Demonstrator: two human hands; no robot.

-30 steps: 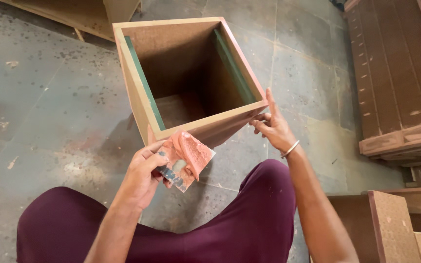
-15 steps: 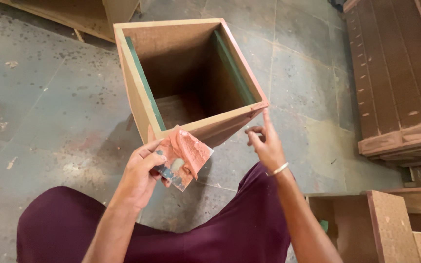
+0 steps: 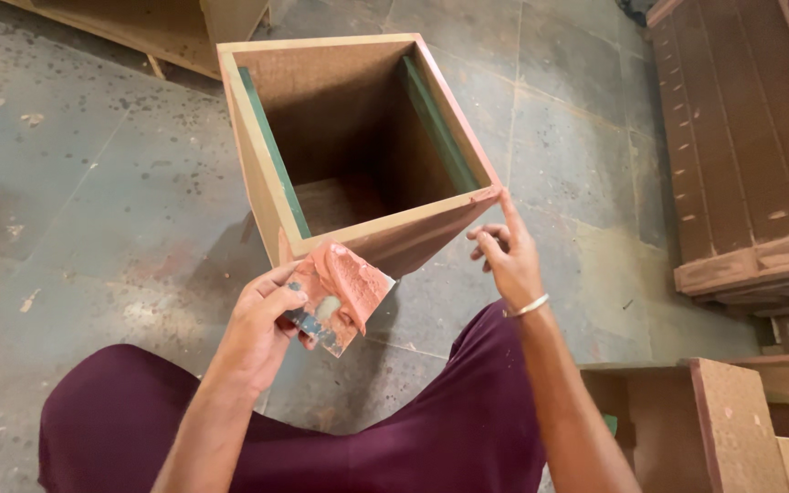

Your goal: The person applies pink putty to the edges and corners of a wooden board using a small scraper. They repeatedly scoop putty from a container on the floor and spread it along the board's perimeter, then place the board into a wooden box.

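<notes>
Box: one open wooden box (image 3: 358, 146) stands on the floor ahead of my knees.
Floor: grey stone slabs (image 3: 75, 210), dusty workshop.
Left hand (image 3: 262, 319): fingers pinch one folded sandpaper sheet (image 3: 340, 292).
Right hand (image 3: 504, 256): forefinger touches the box corner, others curled.
Boards: stacked panels (image 3: 741, 155) right.

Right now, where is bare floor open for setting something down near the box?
Open stone floor lies left of the wooden box, and between the box and the stacked boards. It is crowded near the knees, around the left hand, right hand and lower-right boards.
</notes>
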